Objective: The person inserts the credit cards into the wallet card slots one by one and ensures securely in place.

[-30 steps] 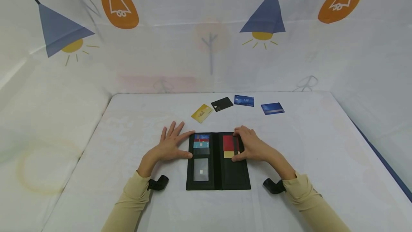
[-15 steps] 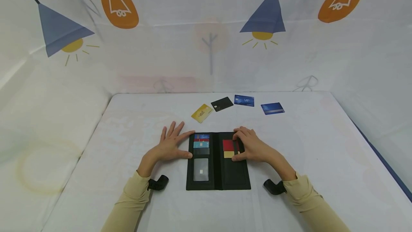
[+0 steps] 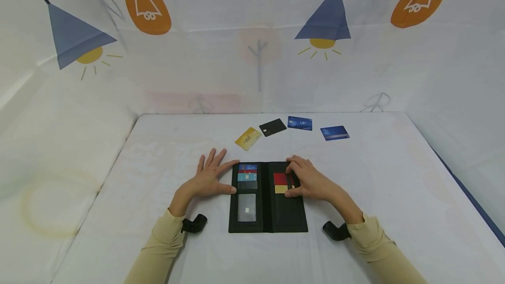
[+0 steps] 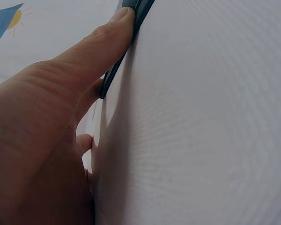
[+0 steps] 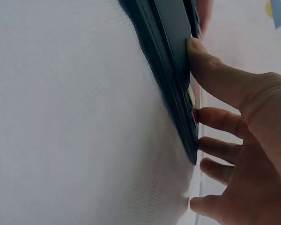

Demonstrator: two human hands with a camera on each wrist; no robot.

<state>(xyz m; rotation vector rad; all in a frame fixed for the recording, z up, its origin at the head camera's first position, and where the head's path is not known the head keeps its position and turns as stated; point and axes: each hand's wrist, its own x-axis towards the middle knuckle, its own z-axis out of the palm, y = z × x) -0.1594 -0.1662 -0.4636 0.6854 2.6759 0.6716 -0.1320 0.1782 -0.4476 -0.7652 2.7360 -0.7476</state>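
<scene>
A black bifold wallet [image 3: 266,214] lies open flat on the white table. Cards show in its left slots, among them a light blue card [image 3: 247,177], above a clear window. In the right panel a red card [image 3: 279,179] with a dark stripe stands behind a gold card [image 3: 280,189]. My left hand [image 3: 206,180] is spread, thumb and index fingertip touching the wallet's left edge. My right hand [image 3: 313,179] presses the red card with its index finger, the thumb on the wallet beside the gold card. Its other fingertips rest near the wallet's top right corner.
Beyond the wallet lie a gold card [image 3: 248,139], a black card [image 3: 273,127], a blue VIP card [image 3: 300,123] and a blue card with a pale stripe [image 3: 335,133]. A printed cloth [image 3: 189,65] hangs behind the white table [image 3: 158,137].
The red card has slid down toward the near side, deeper into its slot, with my right index finger following it. My left hand and the wallet have kept their places.
</scene>
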